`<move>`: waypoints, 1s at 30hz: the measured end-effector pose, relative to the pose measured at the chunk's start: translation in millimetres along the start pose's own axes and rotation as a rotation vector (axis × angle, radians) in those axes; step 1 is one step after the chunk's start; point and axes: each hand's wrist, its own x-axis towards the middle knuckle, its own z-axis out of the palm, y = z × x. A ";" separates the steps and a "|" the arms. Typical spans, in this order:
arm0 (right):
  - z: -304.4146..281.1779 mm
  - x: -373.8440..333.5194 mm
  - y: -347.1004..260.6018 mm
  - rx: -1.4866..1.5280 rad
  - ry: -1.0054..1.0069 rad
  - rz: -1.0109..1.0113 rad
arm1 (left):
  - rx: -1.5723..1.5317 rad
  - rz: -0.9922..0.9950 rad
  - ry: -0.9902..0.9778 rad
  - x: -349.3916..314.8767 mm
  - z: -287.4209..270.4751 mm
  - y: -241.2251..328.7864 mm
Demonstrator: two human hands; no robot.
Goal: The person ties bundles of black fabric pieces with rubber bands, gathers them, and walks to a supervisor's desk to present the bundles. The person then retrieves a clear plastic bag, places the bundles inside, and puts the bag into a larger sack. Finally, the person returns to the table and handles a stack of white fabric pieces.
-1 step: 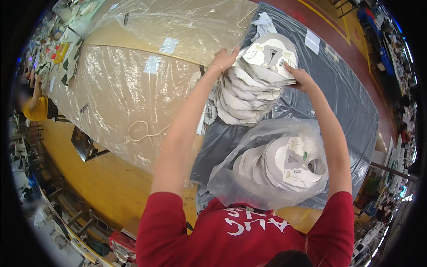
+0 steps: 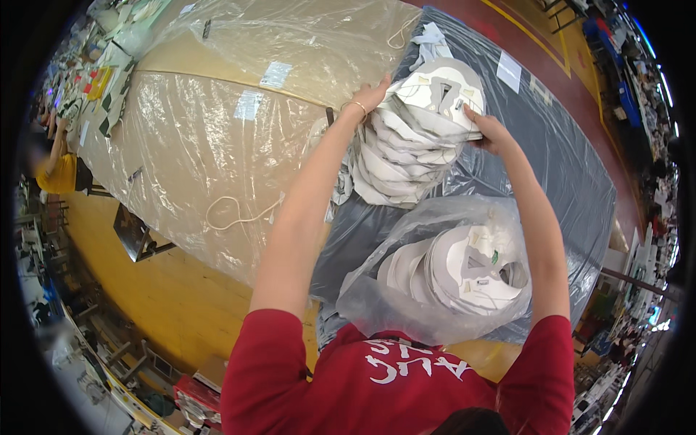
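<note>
A tall, leaning stack of white cut pieces (image 2: 409, 156) with grey cut-out-like shapes on its top piece lies in front of me. My left hand (image 2: 372, 96) holds the stack's upper left edge, its fingertips partly hidden by the pieces. At the upper right edge, my right hand (image 2: 488, 132) grips the top layers, thumb above and the other fingers underneath. Closer to my body, a second stack of similar white pieces (image 2: 464, 268) lies inside a clear plastic bag (image 2: 366, 293), below my right forearm.
Clear plastic film covers the tan tabletop (image 2: 181, 145) on the left and the dark tabletop (image 2: 558, 159) on the right. A pale cord (image 2: 235, 221) lies on the left film. Paper sheets (image 2: 509, 71) rest on both surfaces. A person in yellow (image 2: 56, 174) is at far left.
</note>
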 end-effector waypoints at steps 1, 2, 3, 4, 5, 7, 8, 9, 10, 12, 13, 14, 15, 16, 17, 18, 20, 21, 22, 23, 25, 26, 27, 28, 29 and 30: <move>-0.6 0.0 -0.2 -0.014 0.024 0.008 | -0.111 -0.058 -0.069 13.2 2.6 -0.9; 1.9 -0.5 5.5 0.026 0.016 0.023 | -0.168 -0.085 -0.151 20.1 4.2 -4.7; 4.2 -1.4 12.1 0.104 -0.061 0.083 | -0.057 -0.089 -0.183 25.9 4.1 -4.3; 7.5 -1.8 20.1 0.139 -0.058 0.102 | 0.080 -0.088 -0.196 27.8 3.3 -2.6; 10.9 0.6 25.7 0.177 -0.060 0.120 | 0.227 -0.069 -0.207 27.9 0.9 3.8; 15.5 -3.1 48.2 0.389 -0.152 0.011 | 0.306 0.114 -0.245 9.1 6.2 11.3; 18.8 -2.5 56.1 0.455 -0.140 0.033 | 0.385 0.226 -0.151 -6.6 15.7 15.0; 19.1 -3.5 62.0 0.423 -0.118 0.030 | 0.461 0.329 -0.066 -24.0 28.6 20.4; 19.4 -6.1 67.1 0.475 -0.161 0.002 | 0.435 0.372 -0.061 -43.4 41.7 24.2; 17.3 -16.8 71.8 0.540 -0.227 -0.055 | 0.492 0.450 0.051 -84.3 74.0 25.5; 16.6 -25.4 73.2 0.551 -0.252 -0.084 | 0.573 0.492 0.158 -103.3 87.8 21.9; 15.5 -35.4 72.8 0.554 -0.286 -0.111 | 0.644 0.470 0.151 -114.4 93.2 19.3; 16.7 -46.6 73.2 0.538 -0.262 -0.086 | 0.577 0.455 0.135 -116.6 91.1 17.0; 17.2 -58.9 73.4 0.516 -0.245 -0.056 | 0.508 0.485 0.130 -117.5 86.9 11.9; 20.0 -69.7 73.7 0.496 -0.216 -0.025 | 0.461 0.481 0.104 -115.0 79.5 5.7; 23.1 -78.5 73.5 0.423 -0.177 0.023 | 0.399 0.354 0.091 -105.0 70.1 1.9; 34.2 -86.4 73.0 0.452 -0.234 0.060 | 0.360 0.101 0.030 -73.8 45.1 -2.0; 39.9 -86.7 73.3 0.468 -0.233 0.082 | 0.444 0.080 0.039 -63.2 35.2 -7.3; 44.6 -84.5 73.2 0.401 -0.230 0.115 | 0.595 0.150 0.091 -56.2 28.0 -14.2; 49.8 -81.6 74.4 0.410 -0.218 0.128 | 0.505 0.156 0.071 -48.6 20.7 -18.9; 57.0 -75.3 79.0 0.397 -0.159 0.164 | 0.354 0.094 -0.046 -42.0 9.5 -31.2; 60.6 -73.3 83.5 0.439 -0.150 0.218 | 0.270 -0.017 -0.059 -38.8 5.0 -34.7; 65.4 -71.9 89.0 0.493 -0.174 0.239 | 0.229 -0.148 -0.084 -36.6 1.8 -37.9; 69.6 -71.1 95.0 0.551 -0.132 0.281 | 0.179 -0.240 -0.229 -35.4 -1.1 -41.0; 74.3 -70.7 101.3 0.652 -0.251 0.208 | 0.135 -0.349 -0.350 -33.1 -3.2 -42.1; 80.0 -69.7 106.9 0.757 -0.303 0.157 | 0.124 -0.338 -0.345 -31.5 -3.6 -42.9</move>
